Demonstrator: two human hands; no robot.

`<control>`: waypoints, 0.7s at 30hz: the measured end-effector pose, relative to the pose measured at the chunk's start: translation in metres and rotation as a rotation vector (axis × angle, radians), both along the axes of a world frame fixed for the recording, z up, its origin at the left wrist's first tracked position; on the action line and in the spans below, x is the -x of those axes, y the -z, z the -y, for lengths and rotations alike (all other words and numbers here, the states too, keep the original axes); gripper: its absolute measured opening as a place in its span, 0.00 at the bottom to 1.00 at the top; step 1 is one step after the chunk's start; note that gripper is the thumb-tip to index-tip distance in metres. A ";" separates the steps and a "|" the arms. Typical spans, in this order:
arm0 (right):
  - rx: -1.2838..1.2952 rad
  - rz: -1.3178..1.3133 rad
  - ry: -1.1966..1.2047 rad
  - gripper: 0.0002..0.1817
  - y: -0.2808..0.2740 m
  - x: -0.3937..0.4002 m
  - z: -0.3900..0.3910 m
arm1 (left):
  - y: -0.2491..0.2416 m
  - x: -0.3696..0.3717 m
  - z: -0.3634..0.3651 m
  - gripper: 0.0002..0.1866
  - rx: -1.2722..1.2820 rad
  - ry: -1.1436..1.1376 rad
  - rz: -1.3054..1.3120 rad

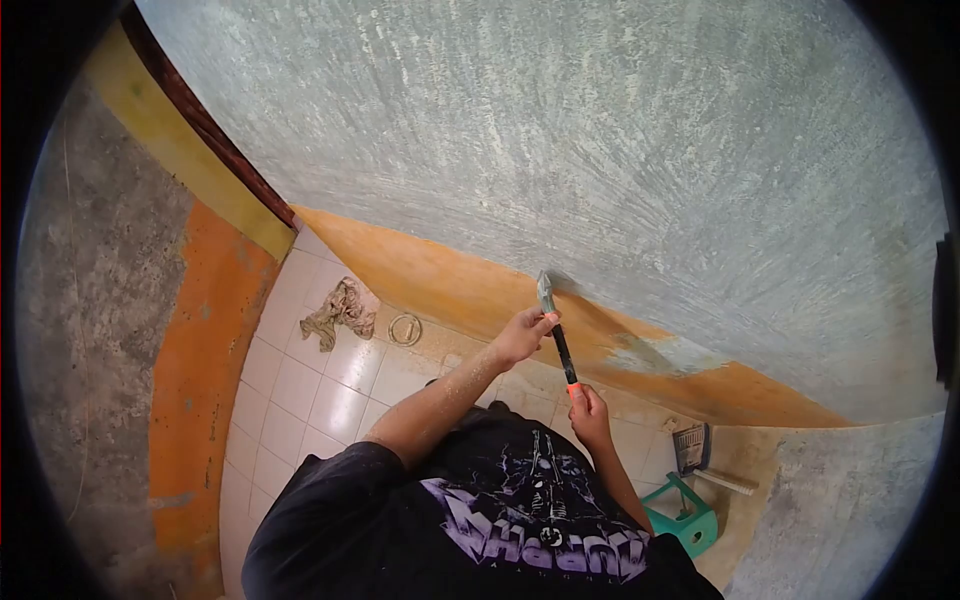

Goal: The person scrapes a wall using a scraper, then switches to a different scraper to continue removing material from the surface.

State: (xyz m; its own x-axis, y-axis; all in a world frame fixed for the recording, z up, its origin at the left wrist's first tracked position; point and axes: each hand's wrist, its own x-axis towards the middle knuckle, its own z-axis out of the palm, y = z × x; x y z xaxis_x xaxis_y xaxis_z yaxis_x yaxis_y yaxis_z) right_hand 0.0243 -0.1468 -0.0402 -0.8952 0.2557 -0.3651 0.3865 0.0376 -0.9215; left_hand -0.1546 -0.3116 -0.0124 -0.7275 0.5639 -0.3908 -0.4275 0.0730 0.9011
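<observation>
The left hand grips the scraper near its blade; the right hand clasps the handle end, blade against the wall.

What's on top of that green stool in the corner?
A brush sits on or just behind the green stool, and a pale handle sticks out to one side. The person's arm hides part of the stool's seat.

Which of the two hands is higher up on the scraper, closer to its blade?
The left hand: it grips the scraper near the blade, which touches the wall. The right hand holds the orange handle end, lower down.
</observation>
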 end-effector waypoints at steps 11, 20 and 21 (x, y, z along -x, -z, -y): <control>-0.147 -0.057 -0.040 0.17 -0.010 0.007 0.005 | 0.000 0.006 0.008 0.25 -0.003 -0.015 -0.018; -0.068 -0.027 -0.023 0.17 -0.006 0.012 0.007 | 0.005 0.015 0.014 0.26 0.004 0.011 -0.016; -0.117 -0.043 -0.041 0.17 -0.013 0.020 0.013 | -0.001 0.017 0.021 0.26 0.003 -0.014 -0.015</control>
State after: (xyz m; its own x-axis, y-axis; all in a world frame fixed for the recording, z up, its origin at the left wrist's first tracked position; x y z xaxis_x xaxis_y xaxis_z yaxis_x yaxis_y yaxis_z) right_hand 0.0044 -0.1593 -0.0272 -0.9197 0.2577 -0.2961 0.3430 0.1608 -0.9254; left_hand -0.1717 -0.3329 -0.0113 -0.7412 0.5523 -0.3816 -0.4153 0.0693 0.9070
